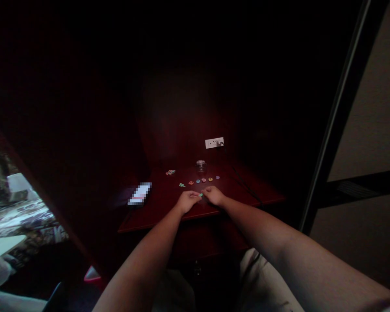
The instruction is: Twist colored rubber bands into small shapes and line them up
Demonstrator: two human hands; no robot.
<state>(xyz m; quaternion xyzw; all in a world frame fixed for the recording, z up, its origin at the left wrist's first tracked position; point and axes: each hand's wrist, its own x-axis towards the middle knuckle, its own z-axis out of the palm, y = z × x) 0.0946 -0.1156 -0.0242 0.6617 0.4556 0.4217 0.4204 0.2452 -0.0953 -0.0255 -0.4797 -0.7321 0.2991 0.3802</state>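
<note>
On desk (164,197): 6 pcs (198,181) lay in row, pile (170,172) outside it; L hand (186,201) pinched green pc (200,195), R hand (215,196) adj., grip unclear.

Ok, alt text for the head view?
Two bare hands, left and right, meet over a dark red desk, fingers at a small green piece; beyond it, a row of small colourful pieces and a glass jar.

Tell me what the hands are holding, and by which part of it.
A small green piece sits at the fingers of the left hand, near the right hand; which part is gripped is too small to tell.
</note>
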